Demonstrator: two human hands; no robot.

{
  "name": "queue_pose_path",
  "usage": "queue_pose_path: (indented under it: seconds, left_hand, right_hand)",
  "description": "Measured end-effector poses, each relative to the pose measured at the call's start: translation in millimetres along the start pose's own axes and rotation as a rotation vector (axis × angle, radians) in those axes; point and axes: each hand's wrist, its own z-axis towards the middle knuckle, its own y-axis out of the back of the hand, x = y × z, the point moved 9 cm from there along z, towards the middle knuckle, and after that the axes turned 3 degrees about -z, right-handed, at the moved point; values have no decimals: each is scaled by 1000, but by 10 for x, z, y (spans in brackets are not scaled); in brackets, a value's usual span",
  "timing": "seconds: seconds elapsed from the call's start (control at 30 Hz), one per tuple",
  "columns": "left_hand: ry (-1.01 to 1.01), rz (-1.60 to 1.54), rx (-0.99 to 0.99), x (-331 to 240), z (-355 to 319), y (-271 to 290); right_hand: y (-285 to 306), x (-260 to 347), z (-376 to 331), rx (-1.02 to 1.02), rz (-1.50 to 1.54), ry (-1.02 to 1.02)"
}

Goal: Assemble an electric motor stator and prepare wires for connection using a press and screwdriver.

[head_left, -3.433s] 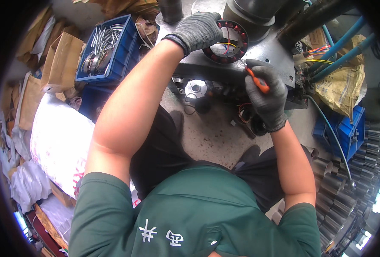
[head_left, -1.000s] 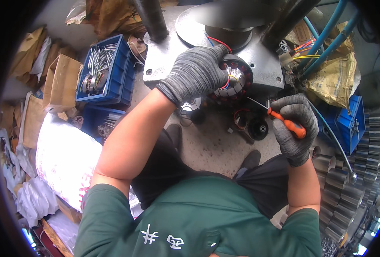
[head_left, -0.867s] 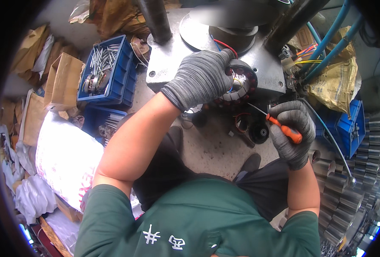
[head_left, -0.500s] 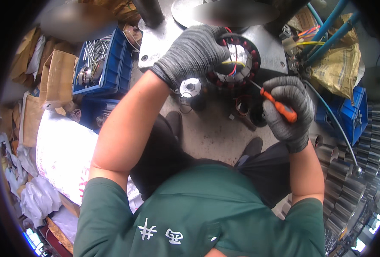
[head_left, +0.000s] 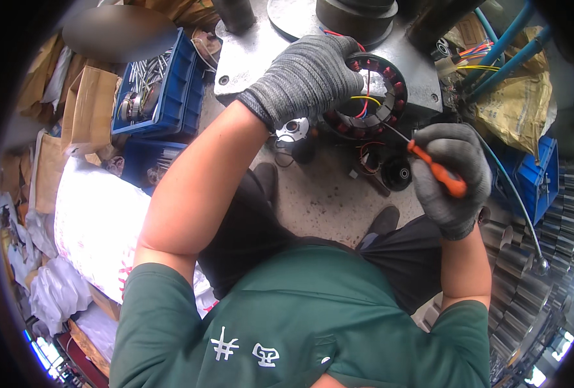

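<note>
A ring-shaped motor stator (head_left: 398, 87) with dark red coils is held up in front of the metal machine base. My left hand (head_left: 313, 77), in a grey knit glove, is closed on its left upper rim. Red, blue and yellow wires (head_left: 368, 99) cross the ring's opening. My gloved right hand (head_left: 458, 174) is closed round the orange handle of a screwdriver (head_left: 437, 169). The thin shaft points up and left, its tip at the lower right inner edge of the stator. Whether the tip touches a coil or a wire I cannot tell.
The machine's metal plate (head_left: 245, 55) lies just beyond the stator. Blue bins (head_left: 182, 97) with metal rods stand at left, beside cardboard boxes (head_left: 93, 107) and a white sack (head_left: 96, 223). Motor parts (head_left: 293, 132) sit below my hands. Stacked metal cylinders (head_left: 519, 258) fill the right.
The stator and my left hand have shifted slightly right. My right hand has moved right and a little down with the screwdriver, whose shaft now shows longer. The view has shifted slightly too.
</note>
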Motion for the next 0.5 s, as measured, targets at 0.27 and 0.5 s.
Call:
queue_pose_path:
  seconds: [0.27, 0.5]
  left_hand:
    - [37, -196, 72, 184, 85, -70]
    - [73, -223, 69, 198, 54, -95]
  right_hand:
    - [167, -179, -115, -100, 117, -131]
    - [186, -179, -75, -112, 145, -92]
